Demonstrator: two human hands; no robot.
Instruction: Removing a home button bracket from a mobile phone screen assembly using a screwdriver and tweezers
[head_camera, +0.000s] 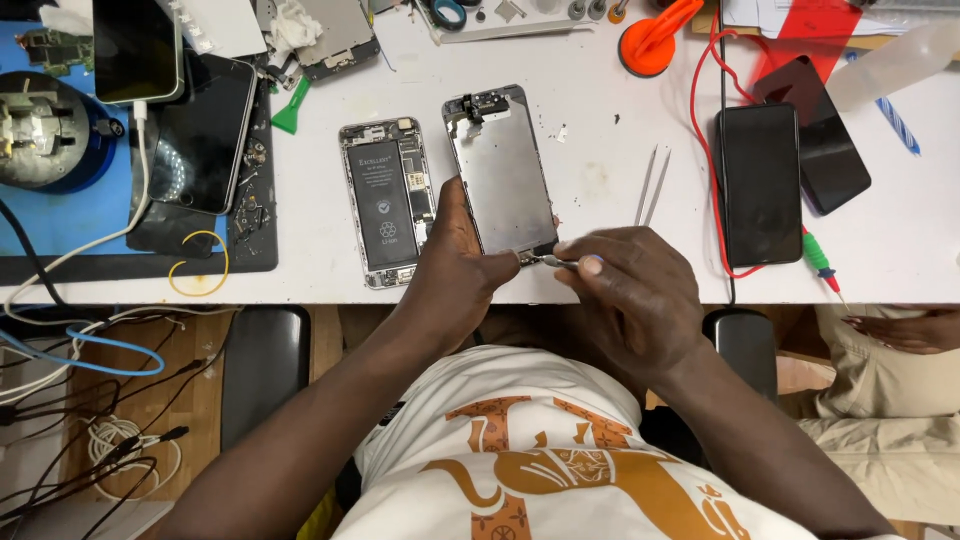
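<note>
Your right hand (630, 290) pinches a thin metal tool (556, 262) at the screen panel's (505, 175) near edge; left hand (455, 262) fingers curl on that edge, steadying it beside the opened phone body (385, 203).

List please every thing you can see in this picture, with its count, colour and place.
screen assembly: one, silver back, table centre, held
open phone body: one, black battery inside, left of the assembly
tweezers: one, silver, right of the assembly
black phones: two, right side
suction cup: one, orange, top edge
green pry tool: one, upper left
table: one, white
left hand: steadies the assembly's lower edge
right hand: holds a thin metal tool at the lower corner
</note>
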